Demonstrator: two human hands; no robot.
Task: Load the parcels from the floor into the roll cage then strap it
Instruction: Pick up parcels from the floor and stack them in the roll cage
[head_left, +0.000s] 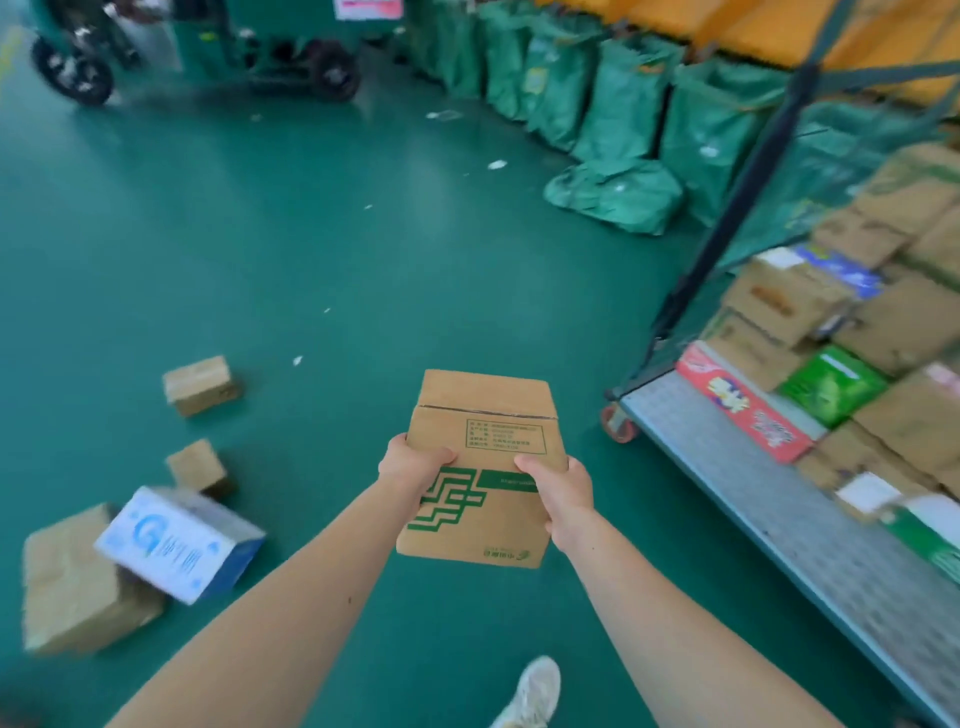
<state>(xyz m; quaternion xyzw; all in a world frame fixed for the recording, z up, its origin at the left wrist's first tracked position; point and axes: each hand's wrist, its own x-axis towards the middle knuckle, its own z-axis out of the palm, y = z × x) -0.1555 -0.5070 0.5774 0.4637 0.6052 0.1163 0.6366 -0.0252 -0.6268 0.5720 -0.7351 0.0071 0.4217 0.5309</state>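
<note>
Both hands grasp one brown parcel (480, 467) with green printed markings, held in the air above the green floor (311, 234): the left hand (413, 467) clasps its left edge, the right hand (563, 501) its right edge. To the right of the hands stands the roll cage (779, 530), its deck stacked with boxes. To their left, four more parcels lie on the floor, among them a white-and-blue box (179, 543) leaning on a larger brown box (72, 587).
</note>
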